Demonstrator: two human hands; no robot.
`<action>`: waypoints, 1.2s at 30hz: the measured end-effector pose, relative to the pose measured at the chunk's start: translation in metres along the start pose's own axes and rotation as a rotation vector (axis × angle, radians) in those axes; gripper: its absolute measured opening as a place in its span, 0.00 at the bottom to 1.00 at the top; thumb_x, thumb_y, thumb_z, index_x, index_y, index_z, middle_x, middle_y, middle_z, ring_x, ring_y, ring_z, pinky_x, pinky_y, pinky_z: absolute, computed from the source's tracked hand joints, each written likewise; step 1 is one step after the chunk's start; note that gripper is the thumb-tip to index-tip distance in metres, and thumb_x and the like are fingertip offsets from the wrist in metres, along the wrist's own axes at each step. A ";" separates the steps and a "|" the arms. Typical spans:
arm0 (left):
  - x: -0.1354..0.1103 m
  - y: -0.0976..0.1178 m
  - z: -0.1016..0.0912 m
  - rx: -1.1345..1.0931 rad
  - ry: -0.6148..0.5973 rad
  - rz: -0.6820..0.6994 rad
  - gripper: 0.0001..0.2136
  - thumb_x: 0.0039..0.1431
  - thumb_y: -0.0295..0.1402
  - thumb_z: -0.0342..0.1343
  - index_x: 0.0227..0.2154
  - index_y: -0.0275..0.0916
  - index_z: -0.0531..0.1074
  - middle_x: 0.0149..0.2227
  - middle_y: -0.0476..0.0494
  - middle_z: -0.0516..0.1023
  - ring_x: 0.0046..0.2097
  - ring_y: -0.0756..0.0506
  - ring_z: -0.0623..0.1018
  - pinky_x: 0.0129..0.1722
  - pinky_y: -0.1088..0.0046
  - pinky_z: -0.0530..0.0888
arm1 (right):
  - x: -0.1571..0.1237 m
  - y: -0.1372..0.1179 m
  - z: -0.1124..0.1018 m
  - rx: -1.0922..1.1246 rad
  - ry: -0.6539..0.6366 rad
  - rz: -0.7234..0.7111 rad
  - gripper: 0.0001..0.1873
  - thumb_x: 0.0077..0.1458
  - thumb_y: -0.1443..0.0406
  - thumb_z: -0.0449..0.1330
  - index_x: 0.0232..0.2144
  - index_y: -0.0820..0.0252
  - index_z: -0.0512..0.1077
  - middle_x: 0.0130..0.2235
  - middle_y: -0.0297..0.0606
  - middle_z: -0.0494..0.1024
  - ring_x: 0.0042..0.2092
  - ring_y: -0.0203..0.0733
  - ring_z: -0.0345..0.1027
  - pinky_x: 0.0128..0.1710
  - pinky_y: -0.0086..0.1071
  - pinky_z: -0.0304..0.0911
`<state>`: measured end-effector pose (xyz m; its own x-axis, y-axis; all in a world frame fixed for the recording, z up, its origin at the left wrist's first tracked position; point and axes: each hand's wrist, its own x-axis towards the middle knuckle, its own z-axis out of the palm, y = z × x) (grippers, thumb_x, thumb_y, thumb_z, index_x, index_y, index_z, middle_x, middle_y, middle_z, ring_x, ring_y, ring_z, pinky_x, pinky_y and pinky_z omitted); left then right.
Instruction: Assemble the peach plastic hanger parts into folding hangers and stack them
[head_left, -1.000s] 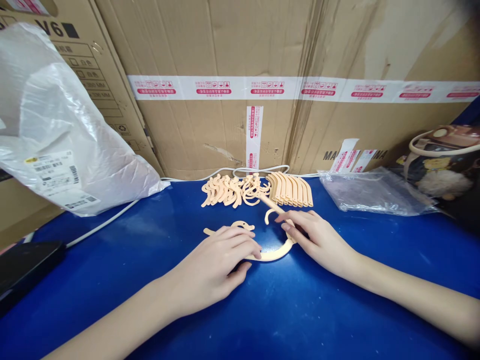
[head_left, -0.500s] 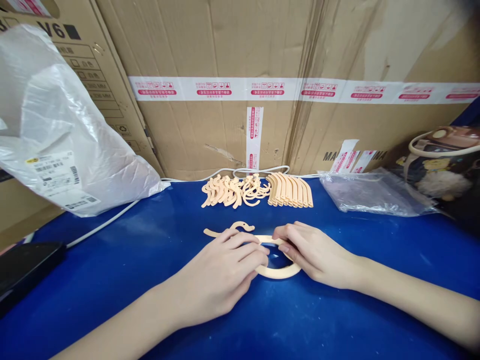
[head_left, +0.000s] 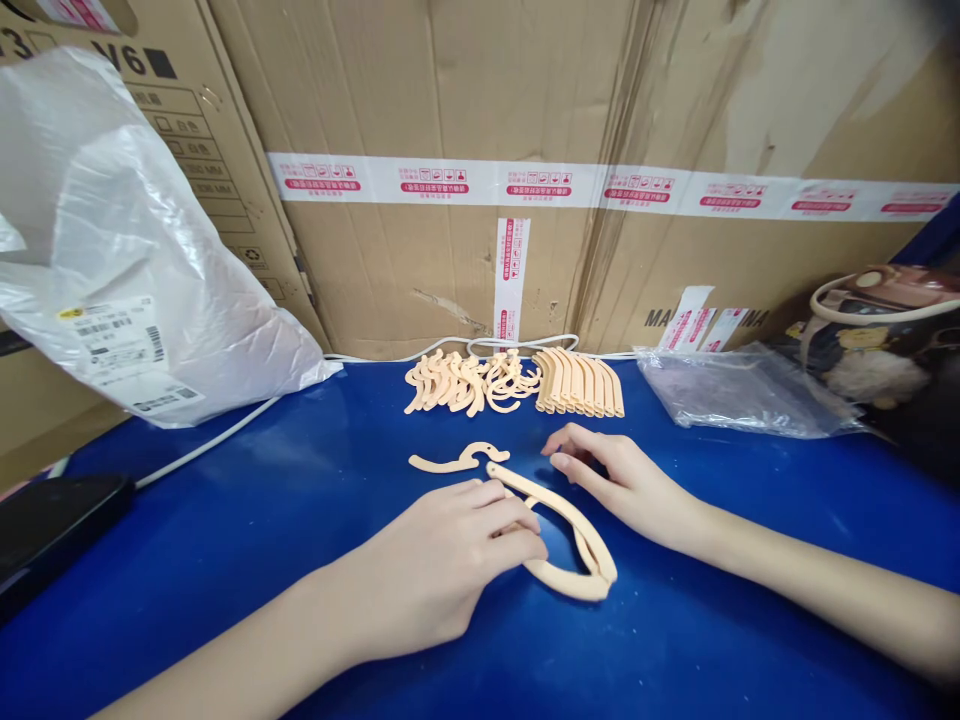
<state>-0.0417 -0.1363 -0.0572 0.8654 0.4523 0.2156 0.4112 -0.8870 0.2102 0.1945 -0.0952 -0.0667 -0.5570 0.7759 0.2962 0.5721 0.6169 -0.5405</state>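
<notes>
My left hand [head_left: 450, 545] pinches a peach-coloured curved plastic hanger piece [head_left: 566, 535], folded into a loop on the blue table [head_left: 315, 520]. My right hand [head_left: 626, 480] lies just behind the loop, fingers loosely stretched and empty. A small duck-shaped hook piece [head_left: 461, 460] lies flat just behind my left hand. Farther back sit a heap of hook pieces [head_left: 469, 382] and a neat row of curved arm pieces [head_left: 579, 382].
Large cardboard boxes [head_left: 525, 150] wall off the back. A white plastic bag [head_left: 127, 260] lies at the left, a clear bag [head_left: 739, 390] at the right, next to a brown-and-cream bag [head_left: 885, 330]. A white cable [head_left: 202, 450] and a dark object [head_left: 52, 525] are at the left.
The hanger piece went from an open curve to a folded loop and slid nearer to me. My right hand let go of it and moved back; my left hand keeps hold.
</notes>
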 end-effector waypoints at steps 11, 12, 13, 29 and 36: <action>0.000 0.004 -0.005 -0.187 0.028 -0.050 0.13 0.56 0.17 0.44 0.31 0.41 0.70 0.44 0.49 0.74 0.45 0.47 0.73 0.44 0.73 0.69 | 0.055 -0.014 0.015 -0.257 -0.037 -0.198 0.09 0.57 0.59 0.61 0.32 0.57 0.78 0.35 0.37 0.73 0.37 0.40 0.68 0.37 0.33 0.62; 0.000 0.004 -0.006 -0.184 0.035 -0.052 0.13 0.57 0.18 0.44 0.31 0.41 0.69 0.43 0.49 0.74 0.44 0.47 0.73 0.43 0.73 0.69 | 0.058 -0.016 0.017 -0.263 -0.035 -0.207 0.08 0.55 0.60 0.63 0.30 0.58 0.78 0.35 0.37 0.73 0.37 0.40 0.68 0.38 0.34 0.61; 0.000 0.004 -0.006 -0.169 0.044 -0.060 0.12 0.58 0.19 0.43 0.32 0.40 0.69 0.42 0.49 0.74 0.42 0.48 0.73 0.41 0.74 0.69 | 0.059 -0.018 0.017 -0.266 -0.029 -0.213 0.07 0.54 0.61 0.64 0.28 0.59 0.78 0.34 0.37 0.73 0.37 0.41 0.67 0.39 0.35 0.60; 0.010 0.018 0.002 0.086 0.068 -0.657 0.10 0.56 0.40 0.56 0.29 0.41 0.61 0.29 0.50 0.72 0.32 0.43 0.74 0.26 0.72 0.65 | 0.009 -0.011 -0.042 0.487 0.340 0.174 0.10 0.57 0.58 0.58 0.29 0.57 0.71 0.33 0.35 0.76 0.37 0.40 0.69 0.40 0.33 0.64; 0.009 -0.004 -0.004 0.227 0.053 -0.430 0.03 0.63 0.30 0.49 0.36 0.39 0.66 0.34 0.47 0.74 0.36 0.45 0.73 0.31 0.72 0.69 | -0.011 -0.008 -0.028 0.378 0.171 0.176 0.18 0.65 0.56 0.48 0.35 0.58 0.73 0.37 0.39 0.77 0.39 0.42 0.70 0.39 0.35 0.65</action>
<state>-0.0369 -0.1286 -0.0525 0.5903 0.7808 0.2047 0.7852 -0.6142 0.0786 0.2133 -0.1044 -0.0434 -0.3453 0.8948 0.2829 0.3708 0.4070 -0.8348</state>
